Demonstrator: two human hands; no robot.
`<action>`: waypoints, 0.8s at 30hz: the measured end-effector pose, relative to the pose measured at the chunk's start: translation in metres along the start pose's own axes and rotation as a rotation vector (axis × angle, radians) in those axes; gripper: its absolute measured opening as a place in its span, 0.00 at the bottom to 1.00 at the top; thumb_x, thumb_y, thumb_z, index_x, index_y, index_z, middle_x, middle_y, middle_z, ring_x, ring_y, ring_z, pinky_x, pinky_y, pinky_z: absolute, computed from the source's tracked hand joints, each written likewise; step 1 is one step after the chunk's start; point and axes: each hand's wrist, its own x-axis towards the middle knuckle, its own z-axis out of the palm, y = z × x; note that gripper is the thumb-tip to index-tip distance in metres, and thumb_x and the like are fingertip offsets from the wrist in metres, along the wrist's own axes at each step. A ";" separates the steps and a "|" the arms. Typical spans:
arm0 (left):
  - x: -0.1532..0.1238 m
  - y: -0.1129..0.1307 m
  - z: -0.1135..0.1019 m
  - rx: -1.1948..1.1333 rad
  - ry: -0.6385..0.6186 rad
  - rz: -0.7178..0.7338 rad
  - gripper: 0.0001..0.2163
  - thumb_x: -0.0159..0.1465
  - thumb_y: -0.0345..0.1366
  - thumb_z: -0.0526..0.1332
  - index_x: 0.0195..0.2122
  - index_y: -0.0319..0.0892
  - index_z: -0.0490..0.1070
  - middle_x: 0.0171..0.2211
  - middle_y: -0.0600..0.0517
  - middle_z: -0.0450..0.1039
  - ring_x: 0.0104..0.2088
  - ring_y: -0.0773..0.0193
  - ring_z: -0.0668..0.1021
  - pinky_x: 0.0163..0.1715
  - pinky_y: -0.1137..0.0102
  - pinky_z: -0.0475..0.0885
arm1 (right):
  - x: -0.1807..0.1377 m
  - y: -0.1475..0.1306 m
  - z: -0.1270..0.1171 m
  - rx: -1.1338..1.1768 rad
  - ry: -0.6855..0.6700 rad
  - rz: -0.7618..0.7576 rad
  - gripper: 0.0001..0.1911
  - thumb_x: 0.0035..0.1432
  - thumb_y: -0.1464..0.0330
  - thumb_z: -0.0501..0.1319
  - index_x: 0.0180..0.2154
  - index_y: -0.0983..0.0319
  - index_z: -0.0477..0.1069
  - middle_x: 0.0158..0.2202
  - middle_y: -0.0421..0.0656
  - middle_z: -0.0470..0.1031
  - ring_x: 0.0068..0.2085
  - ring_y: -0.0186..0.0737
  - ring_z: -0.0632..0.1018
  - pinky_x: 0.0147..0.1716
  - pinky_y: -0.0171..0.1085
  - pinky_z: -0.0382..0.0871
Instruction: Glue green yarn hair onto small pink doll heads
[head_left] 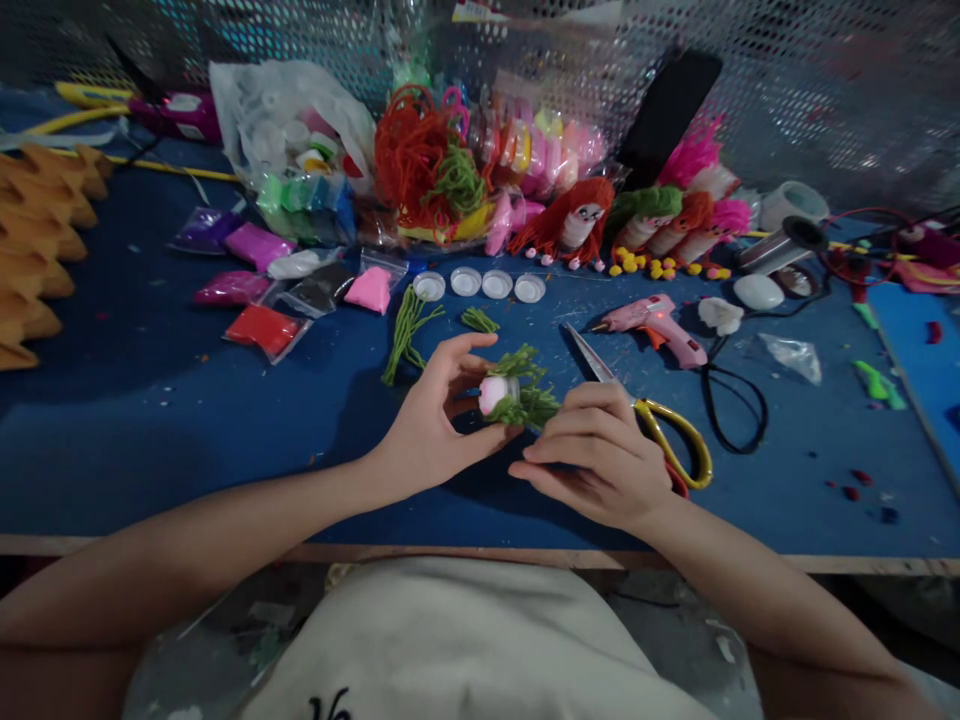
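Note:
In my left hand [442, 415] is a small doll [496, 396] with a pale pink and white body and green yarn strands fanning out to the right. Thumb and fingers close round its sides. My right hand [600, 455] is just right of the doll, thumb and fingertips drawn together near the yarn ends; whatever is between them is too small to make out. Scissors [660, 425] with yellow handles lie partly under the right hand, blades pointing up and left. Beyond the left hand rest a bundle of green yarn [407, 335] and a short green yarn piece [480, 320].
A pink glue gun [660, 325] with a lit red spot lies right of the scissors. Several white caps [496, 285] form a row behind the doll. Finished yarn-haired dolls [577, 220] and bags of coloured clay [262, 330] stand farther back. An orange egg-crate sheet [45, 250] lies far left.

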 end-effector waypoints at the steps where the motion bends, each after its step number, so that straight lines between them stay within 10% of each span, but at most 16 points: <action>1: 0.000 0.001 0.000 -0.006 -0.008 0.000 0.33 0.53 0.31 0.73 0.58 0.51 0.61 0.45 0.53 0.69 0.45 0.63 0.78 0.45 0.68 0.78 | 0.001 0.000 0.001 -0.004 0.023 0.042 0.08 0.56 0.69 0.72 0.38 0.56 0.77 0.29 0.39 0.79 0.37 0.40 0.75 0.37 0.41 0.71; 14: 0.001 0.007 -0.004 -0.111 -0.163 -0.199 0.35 0.58 0.37 0.72 0.64 0.51 0.59 0.49 0.49 0.73 0.50 0.56 0.79 0.49 0.62 0.78 | 0.003 0.007 0.009 0.403 -0.035 0.687 0.10 0.60 0.64 0.68 0.26 0.57 0.77 0.25 0.39 0.77 0.33 0.39 0.73 0.35 0.41 0.69; 19: 0.006 0.010 -0.004 -0.209 -0.122 -0.322 0.32 0.59 0.37 0.70 0.62 0.47 0.60 0.43 0.51 0.74 0.47 0.59 0.80 0.52 0.62 0.76 | 0.002 0.013 0.008 0.513 -0.034 0.743 0.18 0.64 0.60 0.63 0.23 0.57 0.76 0.24 0.41 0.75 0.35 0.40 0.73 0.37 0.43 0.69; 24: 0.007 0.009 -0.003 -0.205 -0.070 -0.351 0.31 0.58 0.37 0.71 0.60 0.45 0.61 0.42 0.52 0.74 0.46 0.61 0.79 0.53 0.62 0.75 | 0.000 0.014 0.010 0.513 -0.015 0.759 0.05 0.57 0.64 0.69 0.29 0.55 0.82 0.25 0.39 0.77 0.33 0.38 0.73 0.37 0.42 0.69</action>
